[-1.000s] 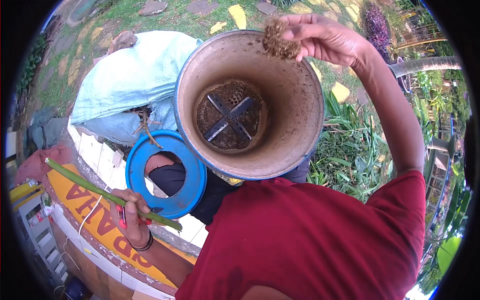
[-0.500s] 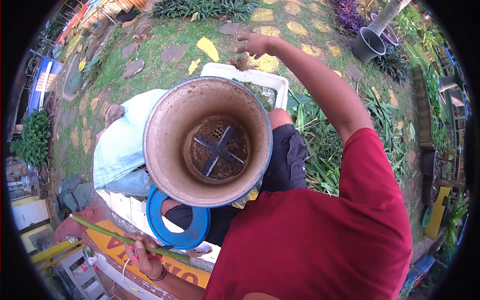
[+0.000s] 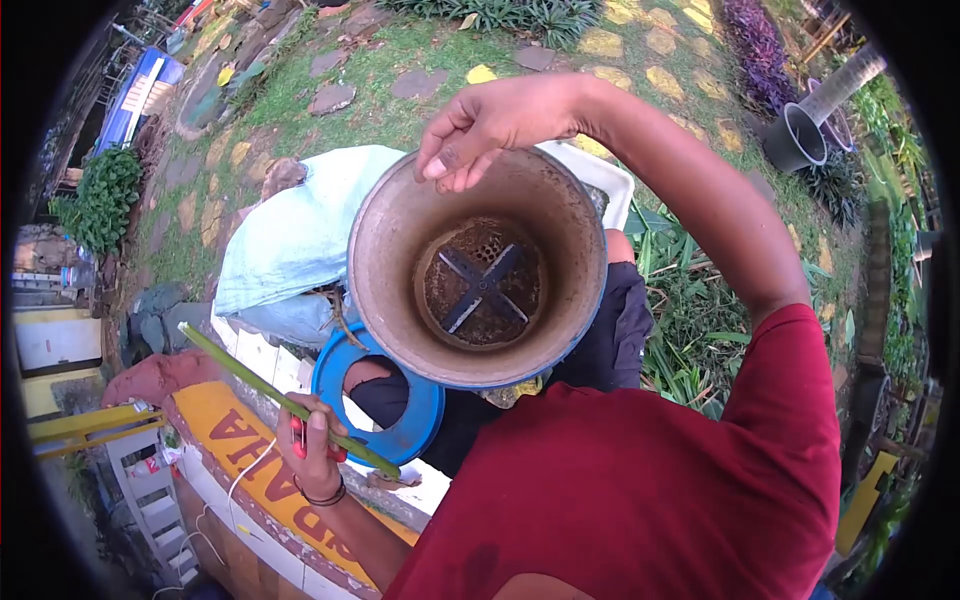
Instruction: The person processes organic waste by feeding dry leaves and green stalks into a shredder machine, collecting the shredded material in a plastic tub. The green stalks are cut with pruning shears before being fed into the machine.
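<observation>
My left hand (image 3: 318, 450) is closed around a long green stalk (image 3: 270, 392) and a red-handled tool (image 3: 298, 436), below and left of the drum. Above the far rim of the round drum (image 3: 385, 270) hangs my right hand (image 3: 480, 135), its fingers bent downward and slightly apart, nothing visible in them. The drum is open at the top, with a dark cross-shaped piece (image 3: 483, 289) on its dirty bottom. A blue ring (image 3: 425, 405) lies against the drum's near left side.
A pale blue sack (image 3: 300, 225) lies left of the drum, a white tray (image 3: 615, 190) behind it. Cut leaves (image 3: 690, 310) lie on the right. A grey pot (image 3: 795, 140) stands at the upper right. White-and-orange boards (image 3: 240, 430) are at the lower left.
My right hand has come back from above the white tray to over the drum's far rim. The clump that was falling near the tray no longer shows. The view has shifted.
</observation>
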Demonstrator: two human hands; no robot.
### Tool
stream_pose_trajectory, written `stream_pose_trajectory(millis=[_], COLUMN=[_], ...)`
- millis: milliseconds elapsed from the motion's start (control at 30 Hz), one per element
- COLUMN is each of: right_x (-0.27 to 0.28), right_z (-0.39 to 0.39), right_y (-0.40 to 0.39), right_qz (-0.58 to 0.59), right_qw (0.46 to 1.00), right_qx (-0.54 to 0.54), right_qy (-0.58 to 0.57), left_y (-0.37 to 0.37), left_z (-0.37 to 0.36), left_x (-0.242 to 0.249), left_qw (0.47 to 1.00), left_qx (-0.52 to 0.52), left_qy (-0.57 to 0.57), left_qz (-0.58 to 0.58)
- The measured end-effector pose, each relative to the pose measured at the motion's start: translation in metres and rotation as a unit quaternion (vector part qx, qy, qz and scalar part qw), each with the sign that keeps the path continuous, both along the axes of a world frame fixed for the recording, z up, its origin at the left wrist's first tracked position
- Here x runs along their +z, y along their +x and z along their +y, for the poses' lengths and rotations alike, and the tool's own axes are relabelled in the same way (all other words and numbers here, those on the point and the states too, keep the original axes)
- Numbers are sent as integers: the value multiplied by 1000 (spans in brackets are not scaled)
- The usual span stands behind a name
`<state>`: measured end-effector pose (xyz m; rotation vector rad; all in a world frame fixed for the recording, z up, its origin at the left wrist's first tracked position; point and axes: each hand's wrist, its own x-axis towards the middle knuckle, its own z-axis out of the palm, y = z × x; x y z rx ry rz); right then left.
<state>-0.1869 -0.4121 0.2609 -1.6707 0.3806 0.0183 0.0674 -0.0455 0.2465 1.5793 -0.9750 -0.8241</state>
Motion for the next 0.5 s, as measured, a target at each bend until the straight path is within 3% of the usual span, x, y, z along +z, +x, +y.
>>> stream_pose_trajectory(millis=[100, 167, 233, 267, 300, 333, 400, 433, 500], right_x=[-47, -92, -132, -163, -250, -253, -255, -260, -292], right_z=[21, 37, 57, 65, 45, 51, 58, 59, 57], right_y=[51, 83, 104, 112, 124, 118, 107, 107, 103], right_qz=[120, 220, 350, 419, 353, 351, 442, 440, 351], right_qw=[985, 919, 760, 684, 563, 555, 680, 673, 707], right_qx=[116, 207, 315, 345, 552, 562, 310, 324, 274], right_qy=[-38, -254, -449, -488, -504, -503, -495, -498, -549], left_y=[3, 9, 9, 12, 15, 17, 24, 27, 33], left_z=[7, 15, 23, 28, 35, 43, 56, 62, 74], left_x=[-1, -4, -5, -6, -9, -12, -21, -22, -28], left_qw=[1000, 1000, 999, 998, 997, 996, 993, 993, 992], left_qx=[-3, -1, 21, 21, 22, 32, 30, 29, 37], left_qy=[-3, -12, -23, -28, -33, -32, -61, -55, -43], left_qz=[11, 28, 42, 55, 69, 75, 96, 103, 112])
